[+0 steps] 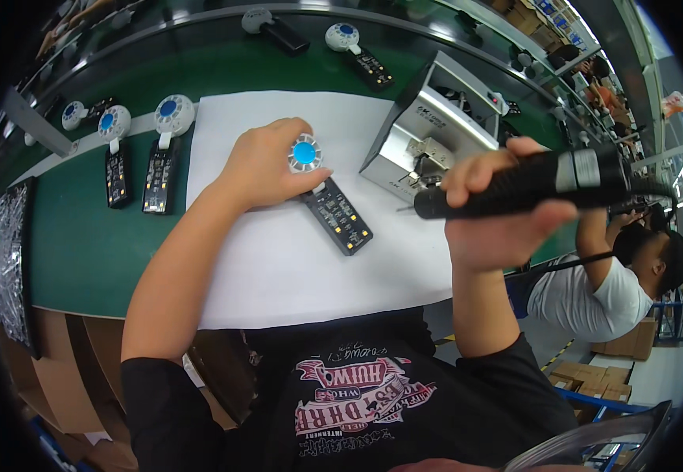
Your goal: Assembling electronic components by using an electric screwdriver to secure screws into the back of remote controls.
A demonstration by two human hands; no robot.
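Observation:
My left hand (267, 165) grips the round white head of a small device, fingers and thumb curled about its rim. A blue disc fills the head's middle, and the black body (340, 216) with its exposed circuit board slants toward me on the white sheet (278, 291). In my right hand (499, 212) is a black electric screwdriver (538, 185), held nearly level above the sheet. Its thin bit points left, apart from the device. Just behind the screwdriver's tip stands a silver screw feeder (432, 118), with small metal parts at its front.
Similar devices lie at left (160, 169) and far back (361, 59) on the green bench (74, 259). A tray of clear plastic-wrapped pieces (9, 259) lies along the left edge. A person in a white shirt (593, 299) sits at right. The screwdriver's cord (656, 189) runs off right.

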